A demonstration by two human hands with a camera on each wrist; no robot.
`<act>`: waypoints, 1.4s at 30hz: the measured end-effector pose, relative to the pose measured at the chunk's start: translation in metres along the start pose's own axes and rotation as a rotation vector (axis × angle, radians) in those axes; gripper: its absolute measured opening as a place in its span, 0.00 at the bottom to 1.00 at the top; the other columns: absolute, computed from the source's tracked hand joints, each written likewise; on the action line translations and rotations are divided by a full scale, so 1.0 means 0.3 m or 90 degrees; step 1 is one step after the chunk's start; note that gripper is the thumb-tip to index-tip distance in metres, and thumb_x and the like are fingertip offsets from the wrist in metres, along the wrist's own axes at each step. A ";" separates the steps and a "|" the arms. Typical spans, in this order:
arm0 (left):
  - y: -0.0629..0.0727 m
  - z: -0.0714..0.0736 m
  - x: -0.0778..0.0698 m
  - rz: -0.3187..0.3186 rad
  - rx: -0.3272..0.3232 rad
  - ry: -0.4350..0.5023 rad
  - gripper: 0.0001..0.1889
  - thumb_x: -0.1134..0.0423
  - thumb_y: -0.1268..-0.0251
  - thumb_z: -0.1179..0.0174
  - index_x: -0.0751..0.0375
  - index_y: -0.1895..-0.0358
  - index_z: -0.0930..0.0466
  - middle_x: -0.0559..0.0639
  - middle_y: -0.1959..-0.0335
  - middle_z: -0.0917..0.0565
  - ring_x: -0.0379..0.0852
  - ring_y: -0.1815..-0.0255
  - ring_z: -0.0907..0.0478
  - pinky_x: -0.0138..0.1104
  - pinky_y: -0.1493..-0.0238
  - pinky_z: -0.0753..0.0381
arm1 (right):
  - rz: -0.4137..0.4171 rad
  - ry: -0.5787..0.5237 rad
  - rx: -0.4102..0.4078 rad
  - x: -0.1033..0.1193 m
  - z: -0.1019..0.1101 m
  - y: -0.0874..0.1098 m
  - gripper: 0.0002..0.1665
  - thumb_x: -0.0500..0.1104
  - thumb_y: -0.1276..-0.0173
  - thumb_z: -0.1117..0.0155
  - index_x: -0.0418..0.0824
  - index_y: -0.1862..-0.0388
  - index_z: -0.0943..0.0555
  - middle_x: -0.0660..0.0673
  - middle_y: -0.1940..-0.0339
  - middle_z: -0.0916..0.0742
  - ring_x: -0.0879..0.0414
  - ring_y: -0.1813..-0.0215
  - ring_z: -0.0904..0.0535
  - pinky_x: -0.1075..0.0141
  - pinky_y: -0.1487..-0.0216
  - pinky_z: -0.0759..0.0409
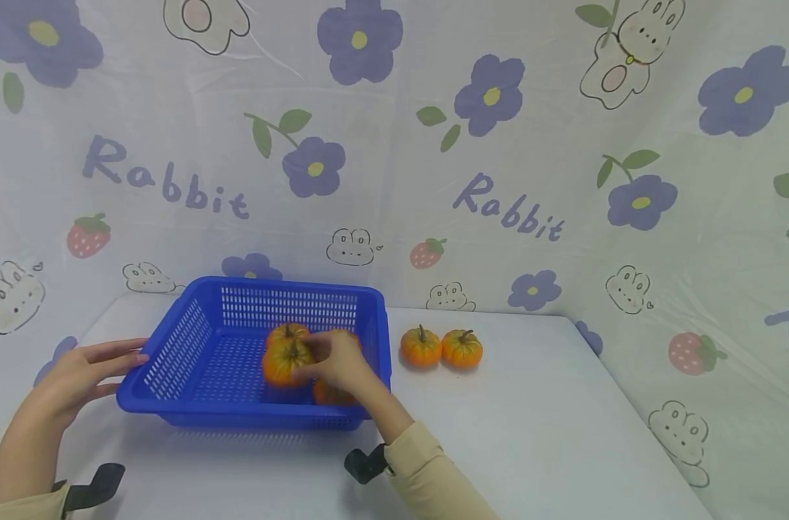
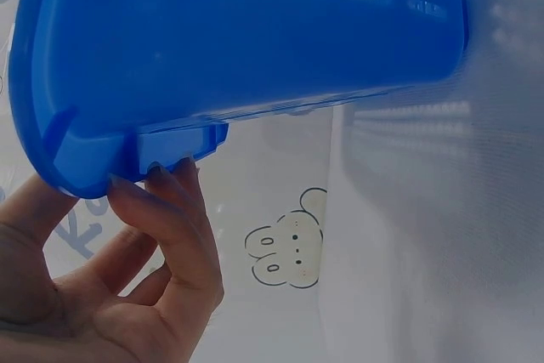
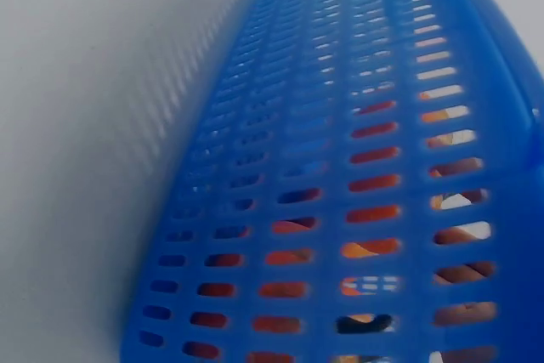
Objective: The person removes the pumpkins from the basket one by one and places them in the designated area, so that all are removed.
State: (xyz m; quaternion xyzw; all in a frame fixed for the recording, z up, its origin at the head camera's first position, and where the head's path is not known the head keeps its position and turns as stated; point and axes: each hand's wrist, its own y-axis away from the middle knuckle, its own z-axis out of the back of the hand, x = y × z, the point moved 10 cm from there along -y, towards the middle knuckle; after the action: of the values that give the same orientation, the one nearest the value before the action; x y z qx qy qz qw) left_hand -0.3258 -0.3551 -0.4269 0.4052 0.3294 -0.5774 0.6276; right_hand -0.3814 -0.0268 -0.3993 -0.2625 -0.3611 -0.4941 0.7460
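Observation:
A blue plastic basket with slotted walls stands on the white table. My left hand grips its left rim; in the left wrist view the fingertips of that hand curl against the rim's underside. Inside the basket, toward its right side, my right hand holds a small orange pumpkin between thumb and fingers. Another pumpkin shows just behind the held one. More pumpkins lie around the right hand, partly covered by it, one near the front wall. The right wrist view shows mostly the slotted basket wall, with orange behind it.
Two small pumpkins, one on the left and one on the right, sit side by side on the table, right of the basket. A printed cloth with flowers and rabbits hangs behind and at the sides.

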 end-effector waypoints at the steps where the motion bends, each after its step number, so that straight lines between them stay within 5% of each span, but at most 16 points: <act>1: 0.000 0.000 0.000 0.000 0.000 0.001 0.34 0.50 0.30 0.42 0.71 0.31 0.35 0.14 0.63 0.25 0.19 0.61 0.24 0.30 0.58 0.15 | -0.001 -0.012 0.002 0.001 0.004 0.002 0.34 0.45 0.48 0.21 0.39 0.41 0.20 0.43 0.43 0.14 0.52 0.42 0.18 0.62 0.39 0.19; 11: -0.003 -0.001 0.001 -0.001 0.005 -0.004 0.35 0.50 0.30 0.43 0.73 0.30 0.37 0.14 0.63 0.25 0.19 0.61 0.24 0.32 0.56 0.14 | -0.021 -0.063 -0.008 -0.011 0.063 0.015 0.32 0.48 0.45 0.22 0.45 0.40 0.19 0.46 0.40 0.16 0.51 0.39 0.19 0.57 0.36 0.20; 27: -0.002 0.001 0.001 0.009 -0.005 -0.010 0.37 0.48 0.30 0.43 0.73 0.30 0.38 0.18 0.61 0.23 0.19 0.62 0.25 0.37 0.54 0.14 | 0.015 -0.145 -0.030 -0.027 0.185 0.019 0.34 0.44 0.42 0.25 0.40 0.37 0.23 0.41 0.37 0.18 0.48 0.34 0.22 0.56 0.32 0.24; 42: -0.001 0.000 0.001 0.001 -0.003 0.009 0.33 0.51 0.30 0.42 0.71 0.31 0.34 0.15 0.63 0.24 0.19 0.61 0.24 0.27 0.59 0.16 | 0.008 -0.197 -0.101 -0.099 0.327 0.044 0.34 0.41 0.41 0.26 0.42 0.34 0.25 0.42 0.34 0.20 0.47 0.32 0.24 0.56 0.32 0.25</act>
State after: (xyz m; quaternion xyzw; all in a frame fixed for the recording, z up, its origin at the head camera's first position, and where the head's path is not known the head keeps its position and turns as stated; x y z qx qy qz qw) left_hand -0.3262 -0.3553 -0.4271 0.4079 0.3352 -0.5734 0.6266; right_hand -0.4039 0.0678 -0.3645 -0.3957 -0.4297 -0.4703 0.6616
